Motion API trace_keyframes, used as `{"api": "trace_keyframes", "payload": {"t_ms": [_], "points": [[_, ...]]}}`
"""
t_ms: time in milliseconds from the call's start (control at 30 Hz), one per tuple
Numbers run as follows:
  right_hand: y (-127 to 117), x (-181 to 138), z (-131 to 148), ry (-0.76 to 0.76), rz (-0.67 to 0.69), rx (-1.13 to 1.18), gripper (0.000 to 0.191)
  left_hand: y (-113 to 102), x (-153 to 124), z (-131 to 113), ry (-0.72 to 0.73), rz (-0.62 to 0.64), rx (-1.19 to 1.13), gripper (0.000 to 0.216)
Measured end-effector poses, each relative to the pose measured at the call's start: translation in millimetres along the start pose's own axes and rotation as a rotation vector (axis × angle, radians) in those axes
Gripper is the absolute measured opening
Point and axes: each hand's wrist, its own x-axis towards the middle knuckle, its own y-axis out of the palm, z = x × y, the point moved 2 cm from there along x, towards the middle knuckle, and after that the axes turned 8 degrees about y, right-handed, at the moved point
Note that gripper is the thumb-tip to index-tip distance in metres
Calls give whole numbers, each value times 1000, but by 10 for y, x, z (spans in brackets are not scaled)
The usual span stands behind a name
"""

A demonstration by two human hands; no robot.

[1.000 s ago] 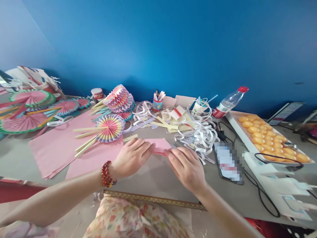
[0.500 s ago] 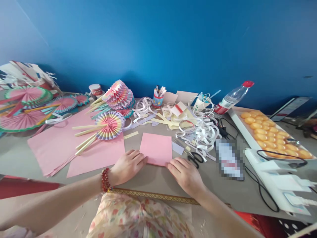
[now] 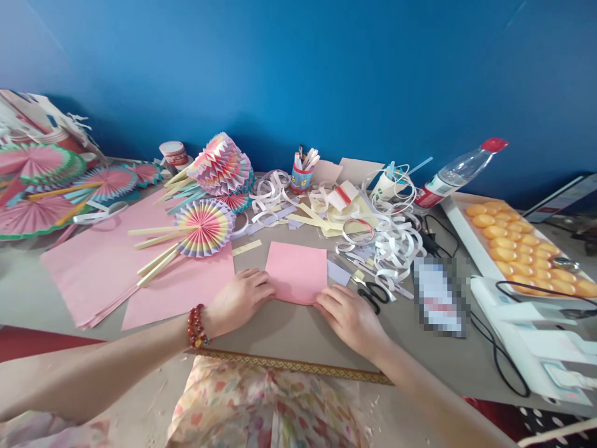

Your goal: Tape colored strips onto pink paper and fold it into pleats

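Observation:
A small square of pink paper (image 3: 296, 272) lies on the table in front of me, its near edge bowed up slightly. My left hand (image 3: 240, 300) pinches its near left corner, and a red beaded bracelet circles that wrist. At the near right corner, my right hand (image 3: 351, 318) grips the same paper with fingers pressed together. Black-handled scissors (image 3: 373, 294) rest just beyond my right hand. To the left, large pink sheets (image 3: 180, 297) lie overlapped, with a folded paper fan (image 3: 204, 228) on top of them.
Curled white paper strips (image 3: 396, 249) heap up at the right, before a plastic bottle (image 3: 459, 174). A pen cup (image 3: 302, 177) stands near the blue wall. More paper fans (image 3: 35, 208) pile up at far left. A white power strip (image 3: 532, 339) and cables occupy the right side.
The pink paper's near edge now bows a little more between my hands. Both hands keep their places at its corners. The whole view has shifted slightly.

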Motion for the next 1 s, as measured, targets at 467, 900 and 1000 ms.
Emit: {"api": "trace_keyframes", "payload": {"t_ms": [467, 900, 1000], "points": [[-15, 190, -30, 90, 121, 265, 19, -111, 111, 158, -110, -2, -302, 19], [-28, 332, -81, 181, 184, 321, 8, -127, 198, 253, -134, 53, -374, 20], [-36, 346, -85, 186, 187, 334, 8, -115, 201, 272, -132, 59, -365, 18]]}}
